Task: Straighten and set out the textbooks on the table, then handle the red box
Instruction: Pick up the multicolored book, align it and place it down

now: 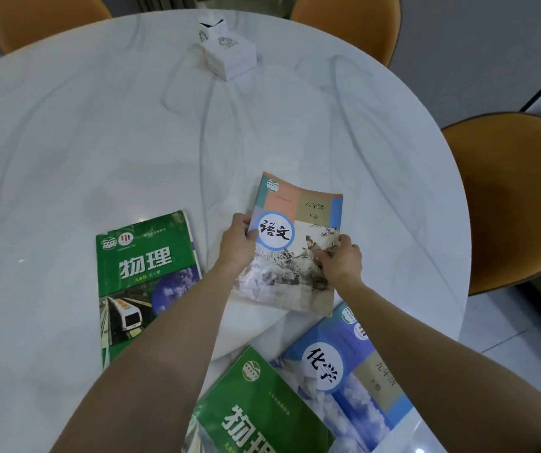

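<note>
— Textbook with the painted cover (290,246): who has it, and how?

— Both hands. The left hand (238,245) pinches its left edge, thumb on the cover, and the right hand (341,259) clamps the right edge, fingers (326,255) spread on the picture. So each hand is closed on the same book, one per long side.

— Which way does it run?

— Its long axis goes from near to far, tipped a little to the right at the far end. The near edge seems lifted off the table (99,142) and overlapping the blue book (351,374), though I cannot be sure it is clear of the surface.

— And around it?

— A green book (146,282) lies flat just to the left, squared near to far. A second green book (259,410) sits nearest, skewed, lying over the blue one's left side. Bare table lies to the far side and right of the held book.

— So the move turns on what?

— I would judge a slight turn to match the left green book's line, then setting it down beside it.

— The red box?

— None shows; only a white box (228,52) stands far off at the middle.
</note>
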Demonstrator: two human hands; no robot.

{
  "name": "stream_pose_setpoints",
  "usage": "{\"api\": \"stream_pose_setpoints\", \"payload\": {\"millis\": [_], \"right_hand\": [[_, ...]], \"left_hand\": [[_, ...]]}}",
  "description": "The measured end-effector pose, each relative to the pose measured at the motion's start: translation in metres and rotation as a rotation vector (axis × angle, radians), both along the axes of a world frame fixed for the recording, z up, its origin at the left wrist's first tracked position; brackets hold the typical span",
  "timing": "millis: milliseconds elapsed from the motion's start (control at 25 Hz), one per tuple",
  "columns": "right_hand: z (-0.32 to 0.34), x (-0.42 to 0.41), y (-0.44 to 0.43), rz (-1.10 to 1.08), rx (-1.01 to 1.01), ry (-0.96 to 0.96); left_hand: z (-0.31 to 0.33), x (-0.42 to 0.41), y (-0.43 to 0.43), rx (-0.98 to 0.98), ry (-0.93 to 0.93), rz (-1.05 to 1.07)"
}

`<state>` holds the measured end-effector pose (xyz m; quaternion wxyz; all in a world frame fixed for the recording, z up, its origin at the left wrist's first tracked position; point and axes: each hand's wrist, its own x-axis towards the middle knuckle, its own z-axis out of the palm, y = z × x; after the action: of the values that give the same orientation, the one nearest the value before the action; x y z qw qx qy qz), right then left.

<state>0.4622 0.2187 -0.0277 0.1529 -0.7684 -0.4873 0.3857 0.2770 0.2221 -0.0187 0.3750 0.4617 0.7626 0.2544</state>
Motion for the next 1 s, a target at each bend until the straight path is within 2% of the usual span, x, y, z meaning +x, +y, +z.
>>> {"api": "stream_pose_setpoints", "payload": {"millis": [160, 360, 600, 1000], "right_hand": [[0.004, 0.003, -0.001, -0.042, 0.037, 0.046], [0.031, -0.007, 0.003, -0.087, 0.069, 0.224], [0.050, -0.062, 0.006, 0.048, 0.134, 0.296], [0.043, -0.167, -0.025, 0.241, 0.082, 0.359]], "left_hand": [[0.000, 0.008, -0.011, 0.045, -0.064, 0.066], [0.017, -0.009, -0.027, 0.102, -0.154, 0.201], [0.032, -0.065, -0.050, 0.161, -0.153, 0.371], [0.030, -0.154, -0.121, 0.169, -0.110, 0.576]]}}
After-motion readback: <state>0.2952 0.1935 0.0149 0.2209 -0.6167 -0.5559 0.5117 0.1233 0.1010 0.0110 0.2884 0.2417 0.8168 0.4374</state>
